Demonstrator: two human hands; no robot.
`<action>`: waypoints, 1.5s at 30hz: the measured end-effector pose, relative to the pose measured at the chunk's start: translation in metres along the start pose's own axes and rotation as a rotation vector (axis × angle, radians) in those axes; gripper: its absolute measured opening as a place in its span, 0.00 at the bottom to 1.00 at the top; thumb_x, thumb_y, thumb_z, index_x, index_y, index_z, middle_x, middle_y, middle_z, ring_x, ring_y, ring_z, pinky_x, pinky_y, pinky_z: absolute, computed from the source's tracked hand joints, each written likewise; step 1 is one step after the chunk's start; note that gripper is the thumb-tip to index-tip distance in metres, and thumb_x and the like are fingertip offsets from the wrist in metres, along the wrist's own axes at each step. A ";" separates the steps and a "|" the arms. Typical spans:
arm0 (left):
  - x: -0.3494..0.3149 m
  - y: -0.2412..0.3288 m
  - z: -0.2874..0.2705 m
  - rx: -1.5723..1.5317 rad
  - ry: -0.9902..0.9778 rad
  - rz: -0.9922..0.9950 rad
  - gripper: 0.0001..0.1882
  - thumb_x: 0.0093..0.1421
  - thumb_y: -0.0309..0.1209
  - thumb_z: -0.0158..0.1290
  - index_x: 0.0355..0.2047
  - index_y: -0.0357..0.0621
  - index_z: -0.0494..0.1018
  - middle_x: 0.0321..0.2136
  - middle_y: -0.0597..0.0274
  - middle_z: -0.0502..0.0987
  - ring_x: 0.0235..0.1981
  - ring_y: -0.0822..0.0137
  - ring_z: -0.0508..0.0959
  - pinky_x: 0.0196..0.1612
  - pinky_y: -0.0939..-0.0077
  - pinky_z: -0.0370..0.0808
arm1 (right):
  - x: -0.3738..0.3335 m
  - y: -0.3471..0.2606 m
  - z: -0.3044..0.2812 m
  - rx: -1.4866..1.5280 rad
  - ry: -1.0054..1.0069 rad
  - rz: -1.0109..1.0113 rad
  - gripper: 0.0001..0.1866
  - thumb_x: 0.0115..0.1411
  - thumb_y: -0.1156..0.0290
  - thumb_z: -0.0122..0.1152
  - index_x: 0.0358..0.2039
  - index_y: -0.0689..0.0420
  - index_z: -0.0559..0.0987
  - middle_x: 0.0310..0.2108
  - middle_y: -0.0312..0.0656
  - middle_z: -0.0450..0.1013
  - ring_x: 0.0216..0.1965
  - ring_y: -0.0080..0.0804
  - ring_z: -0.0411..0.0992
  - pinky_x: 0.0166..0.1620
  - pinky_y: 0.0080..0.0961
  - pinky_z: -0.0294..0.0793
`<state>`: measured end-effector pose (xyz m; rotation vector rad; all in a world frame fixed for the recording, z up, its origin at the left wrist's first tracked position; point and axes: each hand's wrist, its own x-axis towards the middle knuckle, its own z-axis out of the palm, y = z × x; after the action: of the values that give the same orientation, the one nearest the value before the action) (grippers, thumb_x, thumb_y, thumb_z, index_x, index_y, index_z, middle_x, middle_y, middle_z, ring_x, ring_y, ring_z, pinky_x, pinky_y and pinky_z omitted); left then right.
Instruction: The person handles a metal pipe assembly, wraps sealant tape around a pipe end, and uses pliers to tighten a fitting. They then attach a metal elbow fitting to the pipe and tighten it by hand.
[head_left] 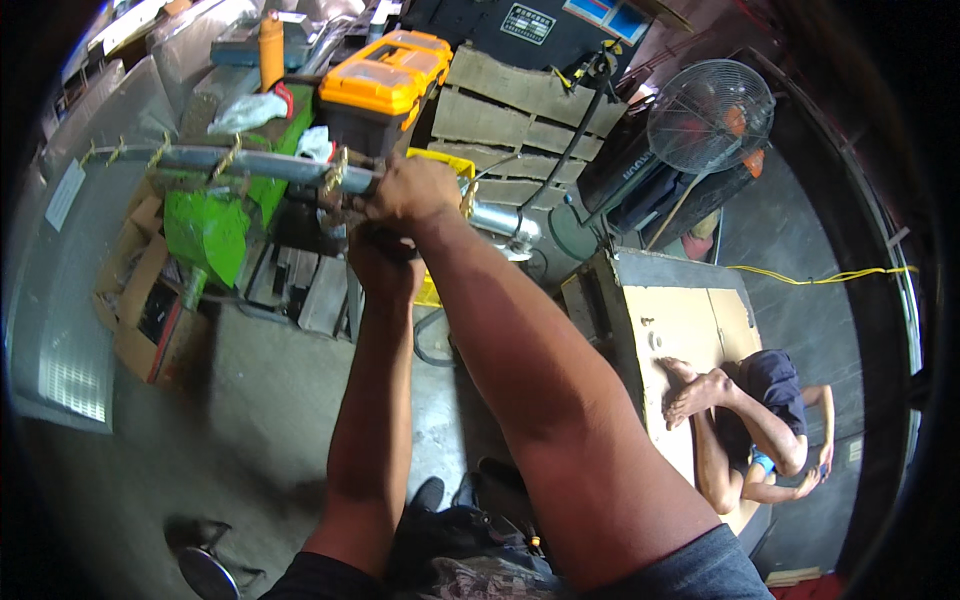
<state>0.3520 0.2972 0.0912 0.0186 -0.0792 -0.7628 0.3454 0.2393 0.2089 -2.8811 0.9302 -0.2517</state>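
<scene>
A long grey metal pipe point(270, 164) runs across in front of me, with several brass-coloured twisted ties point(228, 157) spaced along it. My right hand point(415, 190) is closed, fingers curled, in front of the pipe. It hides that stretch of the pipe, and what it grips does not show clearly. Just below it is my left hand point(383, 268), also closed, with a dark rounded piece point(390, 243) showing at its top. What the left fingers hold is mostly hidden. One tie point(337, 172) sits immediately left of my hands, and another point(468, 198) shows to their right.
Beyond the pipe stand a green metal machine point(210, 235), an orange toolbox point(388, 75) and a wooden pallet point(500, 105). A fan point(712, 115) is at far right. Another person point(770, 420) lies on cardboard point(680, 325) at right. A round stool point(207, 572) is at lower left.
</scene>
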 end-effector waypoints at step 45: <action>0.063 0.093 0.028 1.575 -0.483 -1.228 0.10 0.56 0.32 0.60 0.36 0.42 0.75 0.25 0.68 0.74 0.22 0.76 0.70 0.24 0.79 0.67 | -0.091 -0.021 0.103 1.780 0.609 0.885 0.18 0.57 0.66 0.65 0.42 0.59 0.71 0.30 0.41 0.74 0.26 0.28 0.73 0.28 0.26 0.73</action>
<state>0.4590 0.3212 0.1279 1.5001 -1.1987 -1.7290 0.3036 0.3148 0.0996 -0.6935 1.0211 -1.0955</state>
